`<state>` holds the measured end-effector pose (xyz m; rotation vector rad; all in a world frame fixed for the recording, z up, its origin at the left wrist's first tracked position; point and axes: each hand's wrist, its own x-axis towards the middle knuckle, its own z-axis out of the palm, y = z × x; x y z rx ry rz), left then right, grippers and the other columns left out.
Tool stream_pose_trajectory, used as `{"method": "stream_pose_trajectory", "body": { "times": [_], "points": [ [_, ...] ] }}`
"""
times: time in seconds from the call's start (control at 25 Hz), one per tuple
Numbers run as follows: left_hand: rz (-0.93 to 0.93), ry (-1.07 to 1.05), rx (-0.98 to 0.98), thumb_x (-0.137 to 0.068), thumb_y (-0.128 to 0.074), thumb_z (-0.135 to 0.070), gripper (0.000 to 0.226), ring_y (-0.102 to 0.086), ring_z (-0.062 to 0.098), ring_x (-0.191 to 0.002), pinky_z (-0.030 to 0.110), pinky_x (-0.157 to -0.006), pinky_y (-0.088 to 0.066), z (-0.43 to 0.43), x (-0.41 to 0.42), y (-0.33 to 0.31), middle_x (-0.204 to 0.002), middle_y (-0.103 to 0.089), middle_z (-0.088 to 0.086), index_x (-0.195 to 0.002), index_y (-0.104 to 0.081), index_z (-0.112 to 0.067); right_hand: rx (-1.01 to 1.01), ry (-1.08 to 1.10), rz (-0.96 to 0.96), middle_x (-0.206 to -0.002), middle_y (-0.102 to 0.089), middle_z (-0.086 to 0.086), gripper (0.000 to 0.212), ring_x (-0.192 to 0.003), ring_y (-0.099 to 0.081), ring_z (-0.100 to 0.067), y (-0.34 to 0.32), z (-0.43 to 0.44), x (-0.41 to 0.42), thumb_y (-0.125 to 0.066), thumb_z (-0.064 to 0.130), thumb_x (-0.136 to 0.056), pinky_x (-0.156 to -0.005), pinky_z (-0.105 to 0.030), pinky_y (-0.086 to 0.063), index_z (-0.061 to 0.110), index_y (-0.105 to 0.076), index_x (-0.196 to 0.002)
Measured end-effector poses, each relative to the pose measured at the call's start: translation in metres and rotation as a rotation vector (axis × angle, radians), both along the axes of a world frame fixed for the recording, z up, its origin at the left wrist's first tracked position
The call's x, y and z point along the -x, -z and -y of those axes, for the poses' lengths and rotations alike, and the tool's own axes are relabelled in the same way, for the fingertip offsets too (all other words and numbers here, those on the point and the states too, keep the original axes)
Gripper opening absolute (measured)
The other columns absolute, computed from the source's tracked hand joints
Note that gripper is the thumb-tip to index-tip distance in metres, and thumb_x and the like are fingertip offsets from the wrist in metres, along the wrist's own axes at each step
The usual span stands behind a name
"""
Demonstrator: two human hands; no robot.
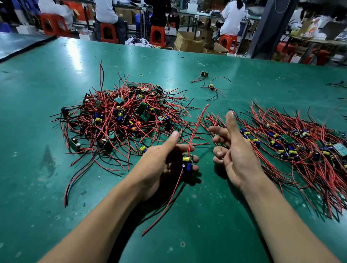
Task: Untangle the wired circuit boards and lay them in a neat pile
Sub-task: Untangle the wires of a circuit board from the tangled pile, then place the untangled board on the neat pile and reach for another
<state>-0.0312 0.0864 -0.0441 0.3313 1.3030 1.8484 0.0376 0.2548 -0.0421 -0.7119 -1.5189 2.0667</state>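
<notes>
— What's in hand?
— One wired board [187, 162], cradled across the curled fingers of my left grip [162, 165], with the thumb lifted clear of it. A red lead [197, 124] rises beyond the grip, and the other leads [164, 207] trail from under it back toward me over the bench [44, 205].

— And the other?
— My right grip [237, 154] is just beside the left, holding nothing. Its thumb is up and its fingers are loose, half bent.

— How will that board handle?
— Very light, I judge. The board itself is stiff, with small yellow and blue parts standing proud of it. I'd take it by its edges rather than by those parts. The leads are soft and springy and likely to snag. Tugging on them could strain the joints, so I'd steer a lead close to the board.

— Where's the rest?
— The tangled heap [125, 116] lies beyond and to the left of my left grip. The laid pile [308, 146], its leads running mostly one way, sits to the right of my right grip. Two stray boards [211, 86] lie well beyond both.
</notes>
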Motion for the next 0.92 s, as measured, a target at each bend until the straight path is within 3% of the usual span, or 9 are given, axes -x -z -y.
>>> {"method": "stream_pose_trajectory", "body": {
  "times": [0.08, 0.24, 0.36, 0.52, 0.6, 0.68, 0.8, 0.84, 0.92],
  "points": [
    [0.048, 0.006, -0.011, -0.091, -0.043, -0.059, 0.062, -0.073, 0.029, -0.075, 0.030, -0.062, -0.060, 0.000, 0.000, -0.003, -0.096, -0.073, 0.023, -0.102, -0.066, -0.003, -0.013, -0.011, 0.001, -0.067, -0.053, 0.008, 0.088, -0.046, -0.038, -0.006, 0.001, 0.000, 0.001, -0.071, 0.087, -0.048, -0.039, -0.021, -0.030, 0.015, -0.074, -0.097],
    [0.073, -0.013, -0.031, -0.088, -0.034, -0.068, 0.074, -0.072, 0.033, -0.083, 0.036, -0.074, -0.058, -0.001, 0.002, -0.003, -0.102, -0.072, 0.024, -0.110, -0.062, -0.003, -0.087, -0.051, -0.020, -0.062, -0.047, 0.008, 0.081, -0.045, -0.037, -0.008, 0.001, 0.005, 0.001, -0.075, 0.085, -0.048, -0.039, -0.021, -0.030, 0.017, -0.065, -0.091],
    [0.073, -0.018, -0.057, -0.089, -0.027, -0.072, 0.082, -0.069, 0.031, -0.093, 0.036, -0.081, -0.056, -0.001, 0.005, 0.000, -0.109, -0.071, 0.018, -0.121, -0.061, -0.005, -0.389, -0.130, 0.041, -0.062, -0.047, 0.009, 0.067, -0.051, -0.040, -0.009, 0.004, 0.019, 0.000, -0.078, 0.078, -0.057, -0.045, -0.021, -0.035, 0.022, -0.056, -0.085],
    [0.037, -0.067, -0.059, -0.088, -0.024, -0.074, 0.080, -0.062, 0.027, -0.106, 0.040, -0.098, -0.046, -0.004, 0.008, 0.005, -0.115, -0.069, 0.006, -0.127, -0.060, -0.014, -0.847, -0.121, 0.088, -0.077, -0.065, 0.009, 0.039, -0.066, -0.057, -0.007, 0.011, 0.037, 0.001, -0.087, 0.039, -0.069, -0.063, -0.020, -0.047, 0.021, -0.060, -0.091],
    [0.014, -0.057, -0.075, -0.089, -0.024, -0.072, 0.075, -0.063, 0.021, -0.115, 0.040, -0.105, -0.041, -0.006, 0.004, 0.005, -0.121, -0.070, -0.002, -0.130, -0.057, -0.019, -0.884, -0.067, 0.073, -0.083, -0.071, 0.007, 0.027, -0.072, -0.065, -0.007, 0.010, 0.035, 0.001, -0.085, 0.023, -0.076, -0.070, -0.023, -0.053, 0.021, -0.067, -0.096],
    [-0.008, -0.067, -0.097, -0.093, -0.032, -0.064, 0.062, -0.066, 0.016, -0.112, 0.041, -0.104, -0.046, -0.006, -0.002, 0.003, -0.123, -0.068, -0.005, -0.131, -0.056, -0.023, -0.920, 0.013, 0.082, -0.090, -0.073, 0.008, 0.022, -0.079, -0.067, -0.005, 0.008, 0.029, 0.001, -0.081, 0.021, -0.080, -0.079, -0.026, -0.055, 0.021, -0.073, -0.101],
    [-0.372, -0.268, 0.027, -0.097, -0.057, -0.028, 0.020, -0.071, 0.016, -0.084, 0.050, -0.082, -0.056, -0.005, -0.009, 0.004, -0.101, -0.075, 0.002, -0.106, -0.070, -0.017, -0.977, 0.198, 0.168, -0.100, -0.073, 0.003, 0.024, -0.090, -0.068, -0.013, 0.007, 0.013, -0.001, -0.077, 0.028, -0.085, -0.089, -0.033, -0.054, 0.020, -0.075, -0.108],
    [-0.569, -0.378, 0.116, -0.095, -0.062, -0.019, 0.011, -0.069, 0.015, -0.077, 0.045, -0.075, -0.056, -0.002, -0.010, 0.006, -0.092, -0.075, 0.002, -0.098, -0.072, -0.017, -0.991, 0.266, 0.216, -0.102, -0.072, 0.000, 0.026, -0.093, -0.067, -0.018, 0.006, 0.006, -0.003, -0.075, 0.031, -0.086, -0.091, -0.037, -0.053, 0.020, -0.074, -0.110],
    [-0.883, -0.570, 0.299, -0.089, -0.067, -0.012, 0.008, -0.063, 0.016, -0.076, 0.038, -0.075, -0.053, 0.001, -0.008, 0.008, -0.087, -0.068, -0.002, -0.092, -0.070, -0.018, -1.072, 0.364, 0.367, -0.111, -0.069, -0.006, 0.034, -0.104, -0.062, -0.027, 0.005, -0.006, -0.008, -0.071, 0.036, -0.089, -0.095, -0.042, -0.049, 0.020, -0.071, -0.118]
  ]
}}
